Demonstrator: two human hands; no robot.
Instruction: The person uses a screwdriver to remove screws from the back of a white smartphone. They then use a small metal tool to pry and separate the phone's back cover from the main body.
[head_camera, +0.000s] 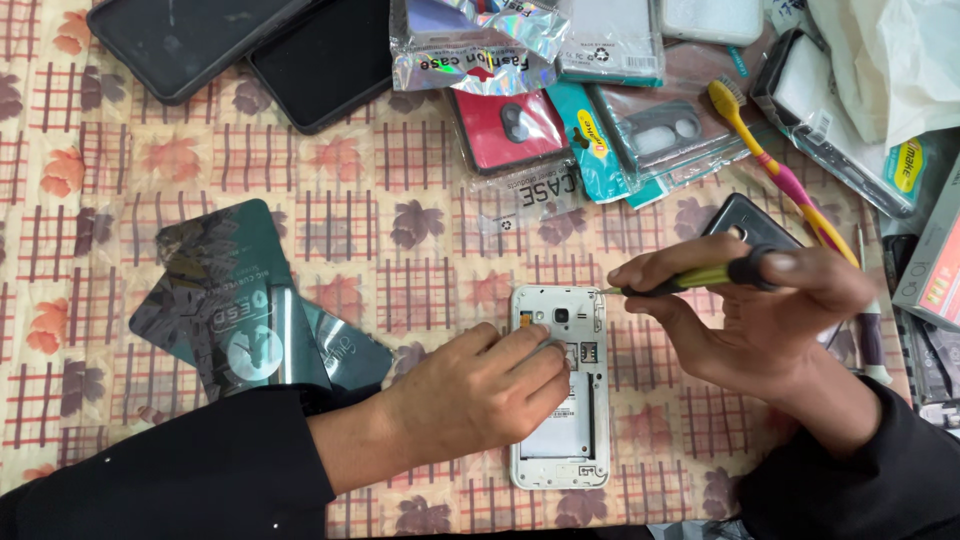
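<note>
A white phone (575, 440) lies face down on the patterned tablecloth (420, 270) with its back cover off, showing the battery bay and card slots. My left hand (480, 390) rests on its left side, fingers pressing near the card slots. My right hand (760, 315) grips a small yellow-and-black screwdriver (700, 276), whose tip touches the phone's top right corner. A dark phone back cover (745, 222) lies just behind my right hand, partly hidden by it.
Dark green flat packets (235, 300) lie at the left. Two black tablets or cases (260, 45) sit at the top left. Several packaged phone cases (560, 90) crowd the top, with a yellow-and-pink toothbrush (780, 170) and boxes (935, 260) at the right.
</note>
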